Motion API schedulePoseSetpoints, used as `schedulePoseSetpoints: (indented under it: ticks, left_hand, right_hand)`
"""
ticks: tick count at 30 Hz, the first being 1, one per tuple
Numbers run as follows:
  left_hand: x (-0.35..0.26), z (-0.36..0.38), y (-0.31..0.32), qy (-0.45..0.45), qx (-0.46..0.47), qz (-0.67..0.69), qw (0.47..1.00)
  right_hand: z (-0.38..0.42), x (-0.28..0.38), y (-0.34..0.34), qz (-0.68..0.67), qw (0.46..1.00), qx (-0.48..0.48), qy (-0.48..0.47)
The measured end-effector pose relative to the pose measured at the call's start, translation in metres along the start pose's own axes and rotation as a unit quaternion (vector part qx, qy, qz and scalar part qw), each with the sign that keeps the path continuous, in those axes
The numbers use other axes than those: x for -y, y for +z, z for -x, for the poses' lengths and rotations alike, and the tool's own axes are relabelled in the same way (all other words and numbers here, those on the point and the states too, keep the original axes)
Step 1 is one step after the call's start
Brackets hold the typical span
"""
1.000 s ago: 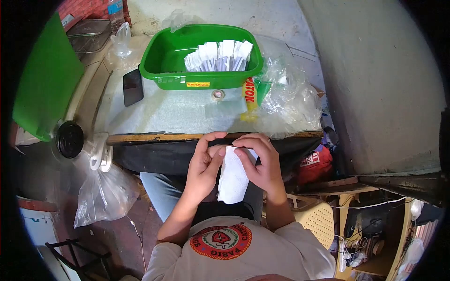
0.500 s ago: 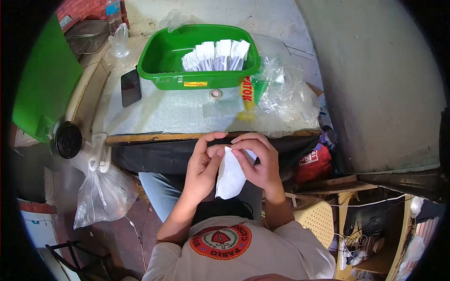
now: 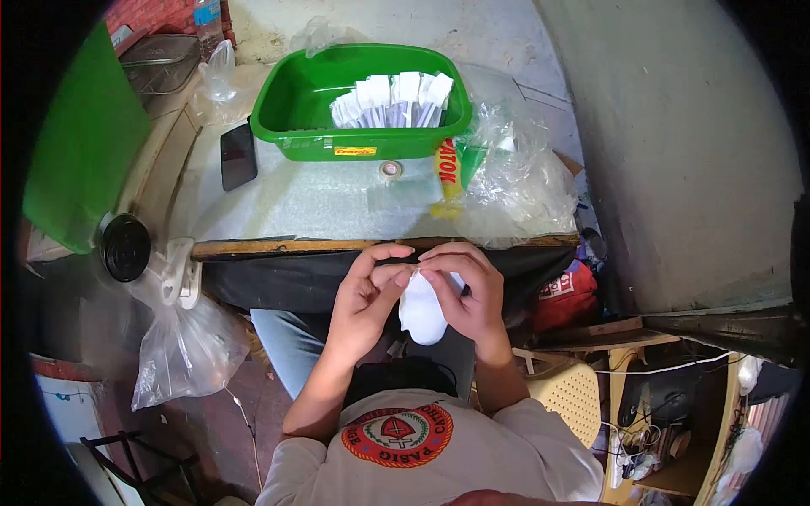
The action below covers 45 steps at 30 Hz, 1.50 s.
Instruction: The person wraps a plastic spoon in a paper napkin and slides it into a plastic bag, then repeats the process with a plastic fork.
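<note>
In front of my chest, just off the table's near edge, both hands pinch a thin white sheet (image 3: pixel 422 319) that looks like paper. My left hand (image 3: pixel 364 299) grips its upper left corner between thumb and fingers, the index finger raised and curved. My right hand (image 3: pixel 472 291) holds the upper right part, its thumb lying across the front of the sheet. The lower part hangs down in a rounded curl. Beyond my hands stands a green plastic basin (image 3: pixel 312 148), with a fanned row of white paper strips in clear sleeves (image 3: pixel 405 97) inside it.
On the table (image 3: pixel 287 207) lie a dark phone (image 3: pixel 239 158), a small tape roll (image 3: pixel 391 170) and crumpled clear plastic (image 3: pixel 531 185). A plastic bag (image 3: pixel 187 358) hangs at the left edge. A grey panel (image 3: pixel 675 152) closes off the right side.
The white sheet's lower end has curled up and looks shorter and rounder. My hands keep nearly the same place and pinch.
</note>
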State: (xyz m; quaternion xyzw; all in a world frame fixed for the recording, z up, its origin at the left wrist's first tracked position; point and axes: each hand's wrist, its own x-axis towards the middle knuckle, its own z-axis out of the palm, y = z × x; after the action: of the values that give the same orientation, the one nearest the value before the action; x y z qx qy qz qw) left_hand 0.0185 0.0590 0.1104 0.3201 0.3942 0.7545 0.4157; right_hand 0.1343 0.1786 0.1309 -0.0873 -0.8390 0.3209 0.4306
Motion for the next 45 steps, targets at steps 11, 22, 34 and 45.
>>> schedulePoseSetpoints:
  ticks: [11, 22, 34, 45]
  left_hand:
    - [0.0, 0.001, -0.001, 0.007, -0.009, -0.065, 0.998]
    - [0.001, 0.002, -0.009, -0.015, -0.01, -0.077, 0.997]
    - [0.004, 0.003, -0.015, -0.021, -0.004, -0.078, 0.997]
    - [0.012, 0.016, -0.022, -0.078, 0.002, -0.048, 0.996]
  right_hand:
    - [0.001, -0.005, 0.004, -0.005, 0.999, -0.021, 0.024]
    - [0.008, -0.01, 0.01, -0.078, 0.993, -0.024, 0.087]
    - [0.004, -0.007, 0.012, -0.057, 0.998, 0.013, 0.026]
    - [0.03, -0.007, 0.02, -0.096, 0.994, -0.007, 0.047]
